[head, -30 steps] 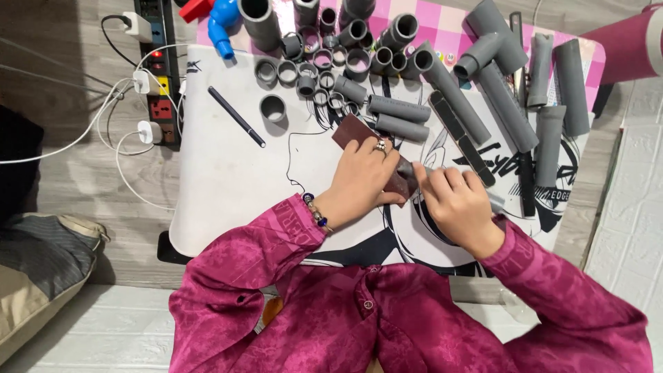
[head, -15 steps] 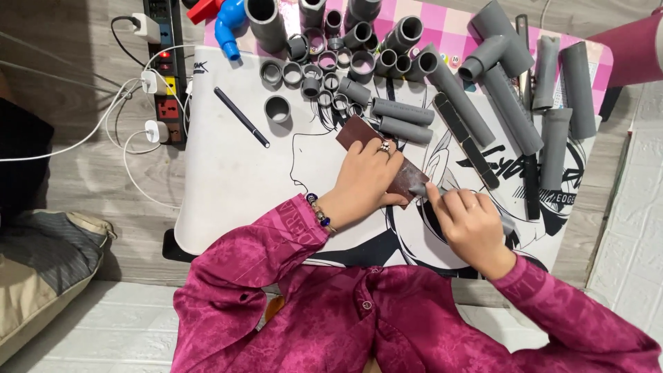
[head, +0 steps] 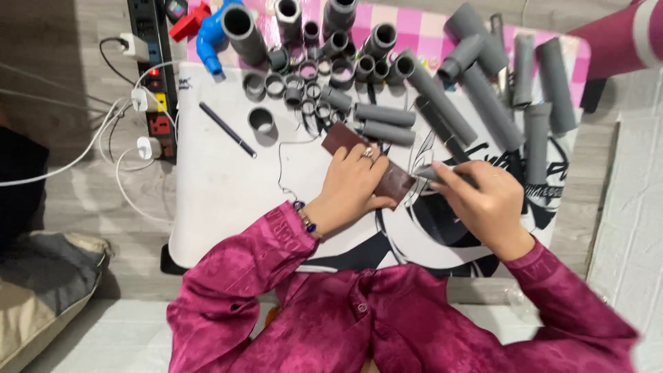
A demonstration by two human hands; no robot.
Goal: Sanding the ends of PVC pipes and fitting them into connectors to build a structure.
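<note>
My left hand [head: 353, 188] presses flat on a strip of dark brown sandpaper [head: 345, 140] that lies on the white printed mat [head: 221, 200]. A ring shows on one finger. My right hand [head: 483, 200] grips a short grey pipe piece [head: 429, 172], whose tip meets the lower right end of the sandpaper. Both sleeves are magenta. Most of the sandpaper's middle is hidden under my left hand.
Several grey pipe lengths [head: 483, 103] and ring-shaped couplings [head: 304, 86] crowd the far side of the mat. A single ring [head: 261, 119] and a black pen [head: 228, 129] lie at left. A power strip [head: 157, 83] with plugs and white cables sits beyond the left edge. A blue fitting [head: 208, 48] is at top.
The view has shifted and zoomed slightly. My right hand has moved a little right and up along the sandpaper's end with the pipe piece. My left hand stays on the sandpaper.
</note>
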